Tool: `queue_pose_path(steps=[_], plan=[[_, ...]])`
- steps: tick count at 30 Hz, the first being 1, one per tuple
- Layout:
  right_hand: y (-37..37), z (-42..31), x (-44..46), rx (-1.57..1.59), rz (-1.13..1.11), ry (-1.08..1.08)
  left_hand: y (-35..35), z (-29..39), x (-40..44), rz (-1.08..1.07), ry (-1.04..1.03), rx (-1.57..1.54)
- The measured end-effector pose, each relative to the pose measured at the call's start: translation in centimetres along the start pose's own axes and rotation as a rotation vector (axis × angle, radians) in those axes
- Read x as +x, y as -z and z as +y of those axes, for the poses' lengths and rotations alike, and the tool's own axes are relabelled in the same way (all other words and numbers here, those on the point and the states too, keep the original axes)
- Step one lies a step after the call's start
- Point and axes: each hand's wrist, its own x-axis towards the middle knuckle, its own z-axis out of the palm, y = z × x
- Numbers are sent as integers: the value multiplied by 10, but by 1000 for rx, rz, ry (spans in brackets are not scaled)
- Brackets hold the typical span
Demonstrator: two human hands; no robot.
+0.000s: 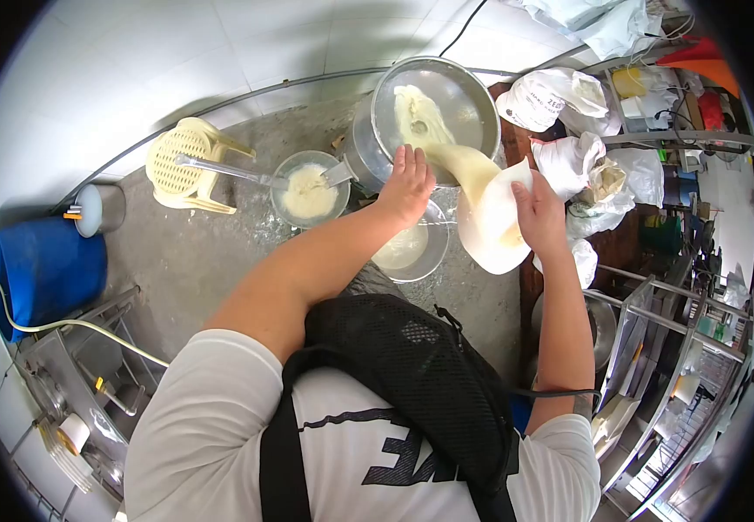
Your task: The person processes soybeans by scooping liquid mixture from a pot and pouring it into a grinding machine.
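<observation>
My right hand (pixel 540 213) grips the rim of a white plastic tub (pixel 494 235), which is tipped to the left. Pale, thick batter (pixel 464 165) runs from its mouth into a large steel pot (pixel 479 100), where more of it lies on the bottom. At the pot's near rim is my left hand (pixel 407 187), its fingers stretched out beside the stream; whether it presses on the rim I cannot tell. Under my left wrist stands a steel bowl (pixel 429 261) with pale liquid in it. To the left a clear bowl (pixel 285 204) holds creamy batter and a long-handled tool (pixel 229 170).
A yellow plastic stool (pixel 177 165) stands at the left, with a blue barrel (pixel 50 270) beyond it. White sacks (pixel 559 100) line the right side. Metal racks (pixel 655 348) are at lower right, and a steel sink (pixel 90 374) is at lower left.
</observation>
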Motion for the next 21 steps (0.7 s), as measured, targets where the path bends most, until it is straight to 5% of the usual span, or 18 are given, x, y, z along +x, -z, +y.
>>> queue_pose_path(steps=[21], plan=[[8,-13,17,-45,-55,36,3,1,-1,-36,-13,9]])
